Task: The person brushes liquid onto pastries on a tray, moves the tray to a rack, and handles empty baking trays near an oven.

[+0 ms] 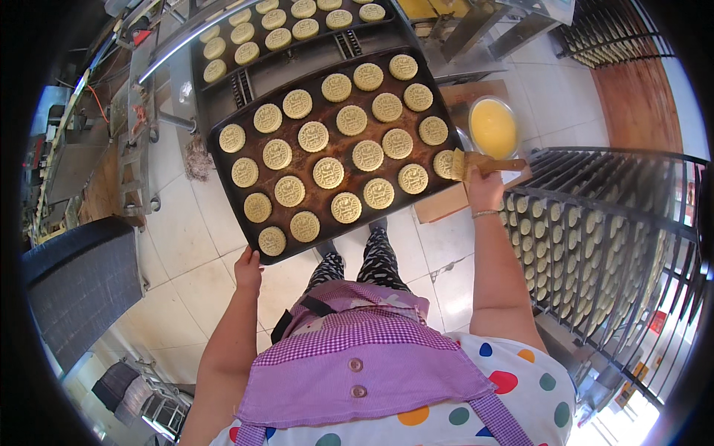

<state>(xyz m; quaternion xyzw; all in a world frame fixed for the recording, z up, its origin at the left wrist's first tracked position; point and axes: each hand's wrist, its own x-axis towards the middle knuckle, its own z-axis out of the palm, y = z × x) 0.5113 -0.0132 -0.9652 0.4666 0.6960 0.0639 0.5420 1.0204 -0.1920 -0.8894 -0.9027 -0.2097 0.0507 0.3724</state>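
Observation:
A dark baking tray (338, 160) full of round, stamped pale-yellow mooncakes (329, 172) lies in front of me. My left hand (249, 269) grips the tray at its near left corner, beside the corner mooncake (272, 241); some of its fingers are hidden below the rim. In my right hand (485, 189) is a wooden-handled pastry brush (491, 165). Its bristles rest at the mooncake (446, 164) on the tray's right edge. Past that hand stands a round bowl of yellow liquid (494, 128), which looks like egg wash.
Beyond the tray, another tray of mooncakes (277, 39) sits on a chain conveyor (242, 88). To the right, a black metal rack (617, 215) holds several loaded trays. A cardboard box (442, 204) lies under the brush side. At left is a dark, padded panel (82, 279).

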